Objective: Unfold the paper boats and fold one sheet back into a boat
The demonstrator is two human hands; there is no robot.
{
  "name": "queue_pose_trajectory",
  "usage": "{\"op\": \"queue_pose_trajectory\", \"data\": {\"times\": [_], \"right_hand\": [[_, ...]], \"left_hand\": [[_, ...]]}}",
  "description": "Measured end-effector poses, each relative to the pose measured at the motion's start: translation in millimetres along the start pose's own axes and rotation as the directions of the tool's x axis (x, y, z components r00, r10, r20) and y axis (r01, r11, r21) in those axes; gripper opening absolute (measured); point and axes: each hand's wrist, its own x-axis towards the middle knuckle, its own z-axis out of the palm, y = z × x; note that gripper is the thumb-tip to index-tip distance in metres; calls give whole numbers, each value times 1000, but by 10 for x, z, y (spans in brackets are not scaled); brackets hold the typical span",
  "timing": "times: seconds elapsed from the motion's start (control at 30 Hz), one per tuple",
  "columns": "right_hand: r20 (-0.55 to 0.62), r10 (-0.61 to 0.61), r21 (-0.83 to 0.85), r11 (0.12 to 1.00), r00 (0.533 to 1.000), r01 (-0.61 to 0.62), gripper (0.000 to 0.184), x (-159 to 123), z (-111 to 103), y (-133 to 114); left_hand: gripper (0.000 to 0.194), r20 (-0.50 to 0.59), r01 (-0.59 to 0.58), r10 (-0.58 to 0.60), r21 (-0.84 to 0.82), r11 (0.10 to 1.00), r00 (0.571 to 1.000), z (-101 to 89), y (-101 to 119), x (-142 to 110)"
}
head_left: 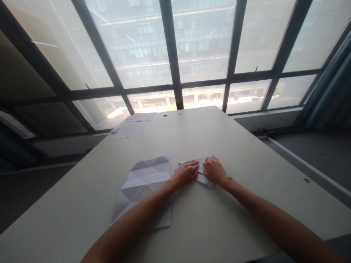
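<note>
A folded white sheet of paper (204,179) lies on the table in front of me, under both my hands. My left hand (187,171) rests on the left part of this folded paper, its fingers stretched out and lying flat. On the right side my right hand (215,170) is closed, with curled fingers at the paper's edge; the fingertips are partly hidden. Left of the hands lies a larger creased sheet of paper (149,177) with a grid of fold lines. My left forearm crosses over its lower part.
The white table (208,131) reaches toward large framed windows (203,44). Several loose white sheets (127,129) lie at its far left edge. Two small dark items, one of them a round spot (165,115), are near the far edge. A curtain (326,95) hangs at right.
</note>
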Motion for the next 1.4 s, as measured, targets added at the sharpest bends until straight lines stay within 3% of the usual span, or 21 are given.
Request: {"op": "queue_pose_trajectory", "data": {"times": [0.13,0.27,0.5,0.77,1.0,1.2,1.4], "right_hand": [[-30,39,75,996,999,-37,29,38,37,104],[-31,-43,89,995,999,46,40,93,132,237],[50,108,35,993,993,-110,55,135,295,291],[124,110,56,992,986,-117,63,144,325,296],[135,81,60,994,987,-90,73,125,307,311],[158,-44,85,996,986,30,68,101,272,310],[95,-173,183,971,980,154,59,91,262,312]], "left_hand": [[35,-39,4,-7,-66,998,999,111,-78,-10],[35,-41,-17,13,-92,996,999,147,-133,-13],[36,-17,20,-21,-74,997,1000,151,-123,-17],[55,55,122,-121,-8,993,991,194,-137,-23],[65,122,114,-118,35,993,986,201,-188,-15],[71,162,85,-94,58,995,982,172,-193,-10],[68,154,16,-23,43,999,988,131,-195,-22]]}}
